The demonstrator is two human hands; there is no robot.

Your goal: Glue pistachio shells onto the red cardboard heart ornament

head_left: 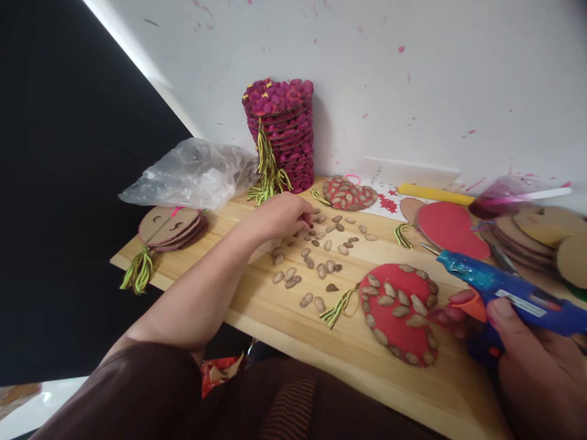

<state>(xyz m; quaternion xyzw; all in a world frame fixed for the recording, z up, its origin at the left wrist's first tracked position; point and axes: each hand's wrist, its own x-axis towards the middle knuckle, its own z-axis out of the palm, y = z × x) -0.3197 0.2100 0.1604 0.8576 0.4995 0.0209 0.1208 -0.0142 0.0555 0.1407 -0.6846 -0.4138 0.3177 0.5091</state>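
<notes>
My right hand (523,342) grips a blue hot glue gun (499,284) with an orange trigger, its metal nozzle pointing left. Just left of that hand lies a red heart-shaped piece (392,330), with peanuts in their shells along its edge and across its middle and a green-yellow tassel (338,308) at its tip. My left hand (287,214) reaches over scattered loose peanuts (330,267), fingers curled down at the far ones. Those fingertips are partly hidden, so anything between them cannot be made out.
A magenta ridged container (288,140) with tassels stands against the wall beside a clear plastic bag (192,174). Behind lies another peanut-covered heart (349,194). Stacked cardboard discs (172,227) sit left; a plain red heart (452,229) and cardboard pieces (541,226) lie right.
</notes>
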